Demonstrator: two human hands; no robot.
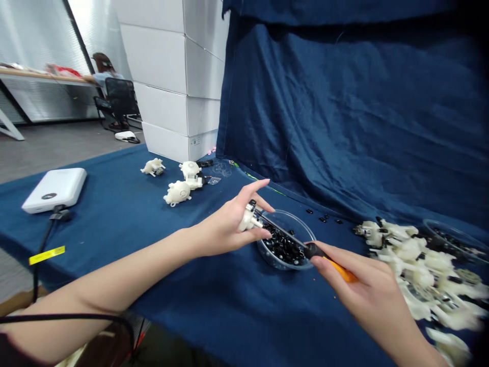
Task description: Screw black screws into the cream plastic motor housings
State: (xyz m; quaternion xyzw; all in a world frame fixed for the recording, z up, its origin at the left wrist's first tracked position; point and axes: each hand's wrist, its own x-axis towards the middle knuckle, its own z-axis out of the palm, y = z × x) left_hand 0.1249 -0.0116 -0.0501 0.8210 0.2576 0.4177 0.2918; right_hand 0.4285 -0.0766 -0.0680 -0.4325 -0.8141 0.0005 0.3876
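Note:
My left hand grips a small cream plastic housing with a black piece at its top. My right hand is closed around the black and orange handle of a screwdriver. Its thin shaft runs left to the housing; whether the tip touches the black piece I cannot tell. Behind and below the shaft stands a clear round tub holding many small black parts. Part of the housing is hidden by my left fingers.
Cream housings lie left of centre, and a pile of cream parts on the right beside another clear tub. A white power bank with a cable is at left. White boxes and a blue curtain stand behind. A person sits far off.

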